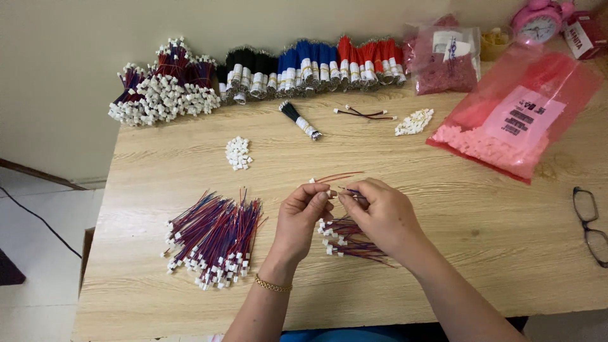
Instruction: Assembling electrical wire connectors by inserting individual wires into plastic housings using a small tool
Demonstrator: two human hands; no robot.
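My left hand (303, 215) pinches a small white connector with thin red wires (335, 177) trailing up and right. My right hand (380, 212) meets it fingertip to fingertip and grips a thin red and blue wire (350, 190) at the connector. Under my right hand lies a small pile of wired connectors (348, 244). A larger pile of red and blue wires with white plugs (214, 240) lies to the left of my left wrist, which wears a gold bracelet.
A wooden table (443, 272) carries a heap of white connectors (238, 152), a black wire bundle (301, 120), bundled wires (310, 63) along the wall, pink bags (516, 114) of parts, a pink clock (537, 22) and glasses (592, 221) at the right edge.
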